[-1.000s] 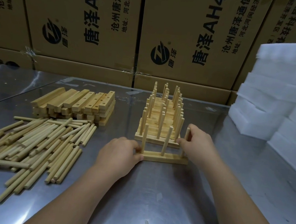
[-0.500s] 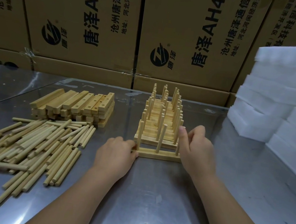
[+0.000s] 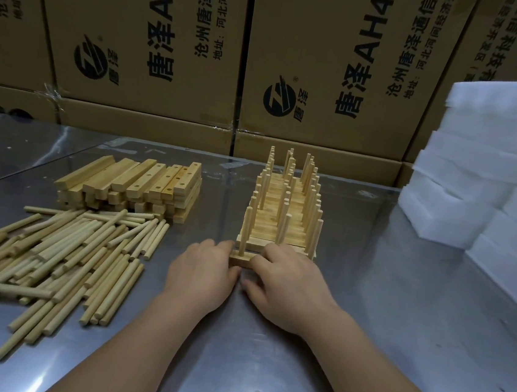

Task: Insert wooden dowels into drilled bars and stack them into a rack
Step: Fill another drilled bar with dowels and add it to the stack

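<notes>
Bar (image 3: 239, 261) held between left grip (image 3: 203, 273), right grip (image 3: 286, 281)

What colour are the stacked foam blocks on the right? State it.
The foam blocks are white, shown best in the head view.

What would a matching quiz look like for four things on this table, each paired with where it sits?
Things: 1 loose dowels; 2 drilled bars; 3 foam blocks; 4 dowelled bar.
Places: A far right of the table; B held by left hand and right hand, at the rack's near end; C near left, lying flat; D stacked behind the dowels.
Pairs: 1-C, 2-D, 3-A, 4-B.
</notes>
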